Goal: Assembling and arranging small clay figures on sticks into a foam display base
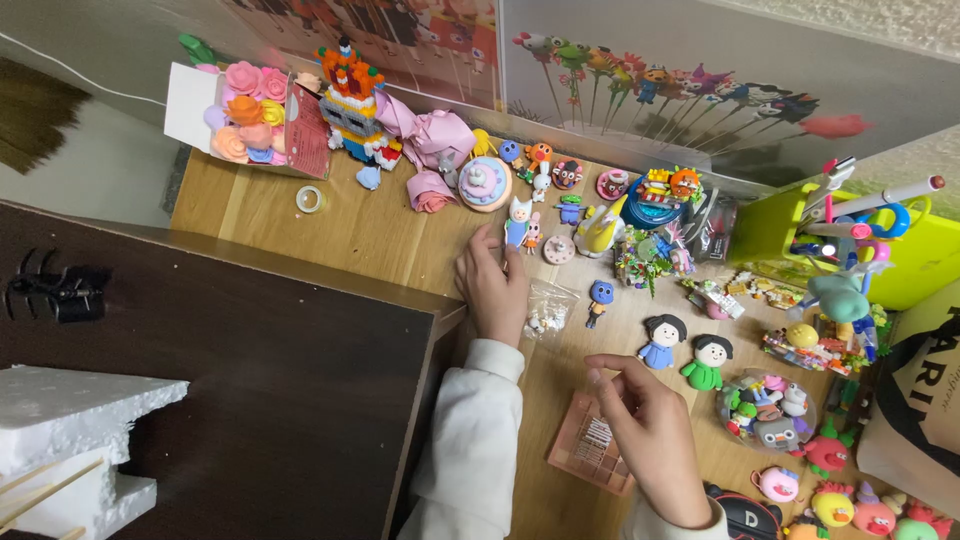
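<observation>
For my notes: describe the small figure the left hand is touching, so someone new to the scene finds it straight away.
On the wooden table, go to the left hand reaching out from the white sleeve. At its fingertips stands a small figure, white-headed with two upright ears and a light blue body. A smaller pink figure stands right beside it; the eared white head tells it apart.

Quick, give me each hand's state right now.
Left hand: fingertips on the small white-and-blue figurine; grip cannot be told.
Right hand: fingers pinched; anything held cannot be told.
</observation>
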